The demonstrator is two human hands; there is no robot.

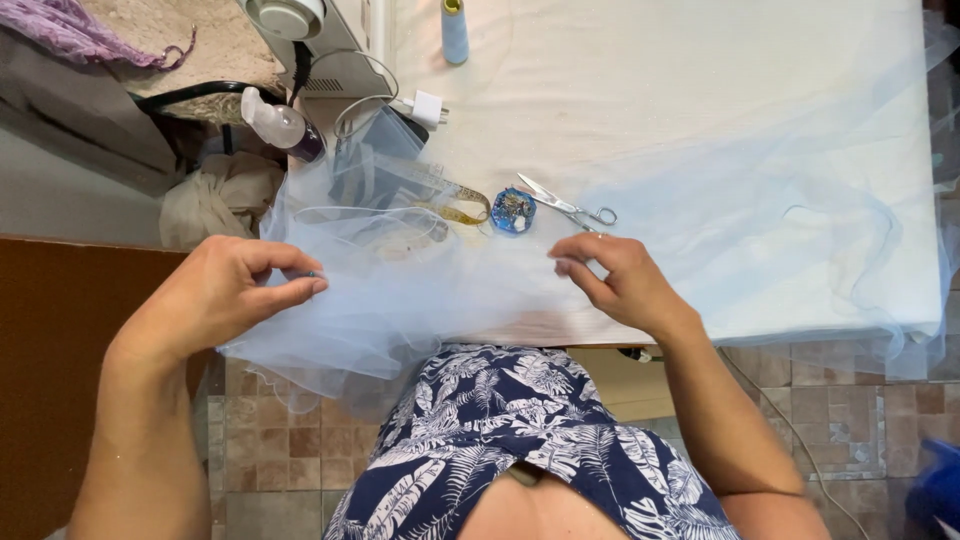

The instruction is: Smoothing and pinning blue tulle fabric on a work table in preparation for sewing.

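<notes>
Two hands work one sheet of pale blue tulle (420, 290) spread over the near edge of a white-covered table (700, 90), its gathered end hanging off the edge toward the person's lap. Left hand (225, 295): thumb and forefinger pinched tight on the tulle edge, other fingers curled in. Right hand (620, 280): fingertips pressed together on the same edge, further along, fabric stretched between the two hands.

Just beyond the hands, under or beside the netting: a yellow measuring tape (455, 200), a small round blue pin holder (513, 211), scissors (567, 206) lying flat with blades closed. Further back, a spray bottle (280, 125), a white plug with cord (425, 107), a pale blue thread spool (454, 30) upright, part of a sewing machine (310, 35). Tiled floor (830, 400) below.
</notes>
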